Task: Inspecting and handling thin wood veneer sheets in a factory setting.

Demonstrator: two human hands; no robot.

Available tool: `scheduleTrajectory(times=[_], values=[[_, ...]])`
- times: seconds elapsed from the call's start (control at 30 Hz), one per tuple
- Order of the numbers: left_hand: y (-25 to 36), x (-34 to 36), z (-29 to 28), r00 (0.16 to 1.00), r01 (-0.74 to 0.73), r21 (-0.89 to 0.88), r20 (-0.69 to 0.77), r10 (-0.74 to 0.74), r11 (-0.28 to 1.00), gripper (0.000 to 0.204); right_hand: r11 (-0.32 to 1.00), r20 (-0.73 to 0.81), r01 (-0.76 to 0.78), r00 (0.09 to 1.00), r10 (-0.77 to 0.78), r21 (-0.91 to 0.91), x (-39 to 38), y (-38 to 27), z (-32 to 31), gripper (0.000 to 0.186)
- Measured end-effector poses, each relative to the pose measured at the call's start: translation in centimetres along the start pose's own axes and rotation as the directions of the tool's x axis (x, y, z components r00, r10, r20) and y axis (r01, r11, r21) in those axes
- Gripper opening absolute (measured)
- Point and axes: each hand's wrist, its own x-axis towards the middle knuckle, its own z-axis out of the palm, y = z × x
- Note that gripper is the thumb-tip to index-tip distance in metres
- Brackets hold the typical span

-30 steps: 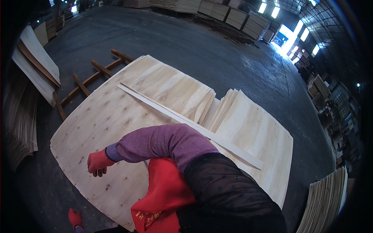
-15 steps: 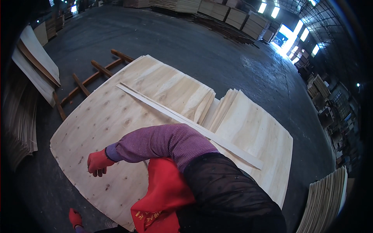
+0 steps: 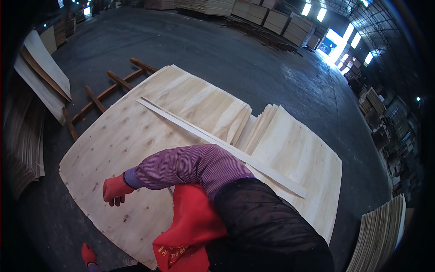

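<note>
My right hand (image 3: 117, 190), in a red glove below a purple striped sleeve, reaches across over a broad stack of pale plywood sheets (image 3: 108, 140), its fingers curled down near the knotty top sheet; anything inside them is too small to make out. My left hand (image 3: 89, 254), also red-gloved, is at the lower left, beside the stack's edge, with fingers closed and their contents hidden. A long narrow pale strip (image 3: 217, 147) lies diagonally across the sheets. Layered sheet edges (image 3: 260, 127) jut at the back right. A red apron (image 3: 190, 217) hangs beneath my arm.
Wooden slats (image 3: 95, 99) extend beyond the stack's far left edge. Leaning veneer sheets (image 3: 41, 81) stand at the left, another sheet bundle (image 3: 376, 235) at lower right. Large board stacks (image 3: 249, 13) line the far side of the dark floor (image 3: 204, 41), with a bright doorway (image 3: 331, 45) beyond.
</note>
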Motion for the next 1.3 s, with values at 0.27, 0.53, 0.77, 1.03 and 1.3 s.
scheduleTrajectory(times=[0.27, 0.53, 0.77, 1.03, 1.3], values=[[-4.9, 1.4, 2.3, 0.997, 0.036, -0.059, 0.072, -0.032, 0.998, 0.005, 1.0, 0.0, 0.0, 1.0, 0.0, -0.009, -0.1, -0.1, 0.0, 0.027], [-4.2, 1.0, 1.9, 0.988, 0.079, -0.121, 0.144, -0.061, 0.989, 0.008, 1.0, 0.004, 0.001, 1.0, -0.001, -0.011, -0.1, 0.0, 0.0, 0.026], [-2.6, 0.5, 1.3, 0.987, 0.103, -0.119, 0.136, -0.086, 0.988, 0.005, 1.0, -0.004, 0.004, 1.0, -0.004, -0.009, 0.0, 0.0, -0.1, 0.026], [-1.7, 0.6, 1.1, 0.974, 0.174, -0.061, 0.155, -0.162, 0.983, 0.005, 1.0, -0.003, -0.006, 1.0, 0.006, -0.021, 0.0, 0.1, -0.2, 0.027], [4.8, -1.4, -2.9, 0.924, 0.27, -0.074, 0.301, -0.236, 0.96, 0.017, 1.0, -0.013, -0.017, 1.0, 0.017, -0.015, 0.6, 0.5, -0.5, 0.031]])
